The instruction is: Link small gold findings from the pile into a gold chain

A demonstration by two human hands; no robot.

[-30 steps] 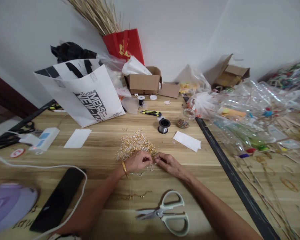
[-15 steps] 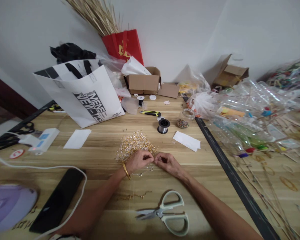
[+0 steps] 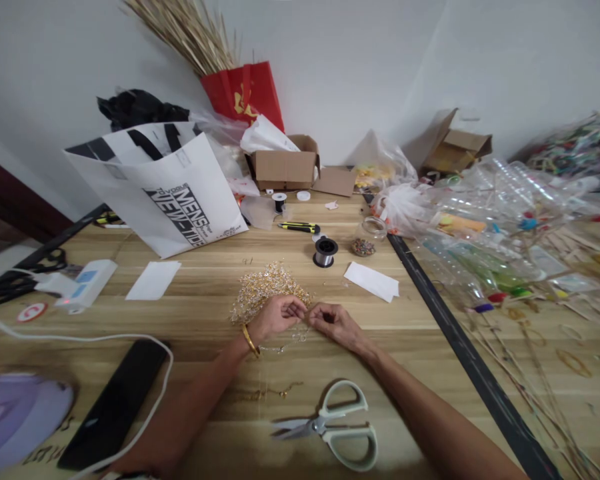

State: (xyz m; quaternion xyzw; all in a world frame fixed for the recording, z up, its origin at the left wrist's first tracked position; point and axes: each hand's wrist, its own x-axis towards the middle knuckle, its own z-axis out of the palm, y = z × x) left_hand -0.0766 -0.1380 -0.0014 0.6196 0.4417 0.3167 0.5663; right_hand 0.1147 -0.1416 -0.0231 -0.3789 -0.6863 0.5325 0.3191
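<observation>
My left hand (image 3: 280, 315), with a gold bangle (image 3: 251, 341) at its wrist, is closed in a pinch at the near edge of a pile of gold and clear beads (image 3: 267, 288). Fingertip to fingertip with it, my right hand (image 3: 337, 325) pinches too. Whatever lies between the fingers is too small to make out. A thin strand of clear beads (image 3: 294, 341) runs just below the hands. Nearer to me lie a gold chain (image 3: 275, 392) and white-handled scissors (image 3: 330, 427), their blades pointing left.
Behind the beads stand a wire spool (image 3: 325, 253), a jar of small beads (image 3: 364, 247) and a yellow-black cutter (image 3: 300, 227). White papers (image 3: 153, 280) lie left. A phone (image 3: 115, 403) and power strip (image 3: 87, 285) are at far left; plastic bottles (image 3: 460, 267) crowd the right.
The fingers of my left hand have lifted and loosened slightly, while my right hand stays nearly in place. The view has shifted a little.
</observation>
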